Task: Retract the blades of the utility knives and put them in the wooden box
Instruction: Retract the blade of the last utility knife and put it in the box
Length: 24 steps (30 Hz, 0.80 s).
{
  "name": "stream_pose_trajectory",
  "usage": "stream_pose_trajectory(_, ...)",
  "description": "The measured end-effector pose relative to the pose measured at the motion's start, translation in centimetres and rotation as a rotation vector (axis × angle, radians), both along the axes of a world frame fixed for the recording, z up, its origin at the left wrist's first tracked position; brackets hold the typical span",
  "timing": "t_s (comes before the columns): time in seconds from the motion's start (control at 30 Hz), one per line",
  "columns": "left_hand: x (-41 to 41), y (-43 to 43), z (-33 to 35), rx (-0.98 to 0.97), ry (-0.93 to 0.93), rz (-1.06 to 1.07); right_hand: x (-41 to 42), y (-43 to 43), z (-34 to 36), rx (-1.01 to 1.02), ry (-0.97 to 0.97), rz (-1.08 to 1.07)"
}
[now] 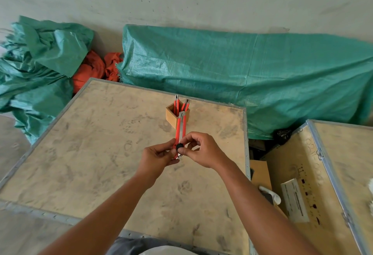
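Head view is looking down on a scuffed plywood tabletop [84, 154] edged in metal, with crumpled green tarp [38, 57] lying at far left and orange cloth [90, 69] sitting beside it. Moving right, the left hand [157, 157] is pinching the rear end of an orange utility knife [180, 131], its fingers [171, 143] closing on the handle's left side. This knife is being held above the tabletop, pointing away from the person, its tip overlapping the wooden box [171, 116] just beyond. Two more orange knives [181, 104] are standing upright in that box. Right hand [201, 150] is gripping the same knife from the other side, thumb and forefinger clamping its black knob [179, 146]. Farther right, a second wooden crate [333, 174] is standing apart, bearing a white label [294, 200].
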<state>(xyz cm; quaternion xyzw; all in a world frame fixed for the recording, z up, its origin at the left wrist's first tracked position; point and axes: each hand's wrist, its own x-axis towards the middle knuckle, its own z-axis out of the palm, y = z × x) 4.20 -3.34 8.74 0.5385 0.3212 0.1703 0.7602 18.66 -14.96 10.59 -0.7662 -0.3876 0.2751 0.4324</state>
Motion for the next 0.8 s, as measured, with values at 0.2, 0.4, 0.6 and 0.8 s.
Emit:
stream_pose_trajectory(0.2, 0.5, 0.3, -0.1, -0.009, 0.001, -0.004, 0.8, 0.2, 0.0, -0.004, -0.017, 0.021)
stream_pose_trajectory(0.4, 1.5, 1.5, -0.4, 0.028, 0.026, -0.017, 1.3, 1.3, -0.6, 0.049, 0.015, -0.053)
stream_pose_trajectory(0.6, 3.5, 3.7, -1.1, 0.082, 0.067, -0.042, 4.9, 4.2, -0.6, 0.085, 0.094, -0.156)
stream_pose_trajectory(0.8, 7.9, 7.9, -1.4, 0.16, 0.087, -0.051, 10.0, 8.4, 0.0, 0.046, -0.015, -0.124)
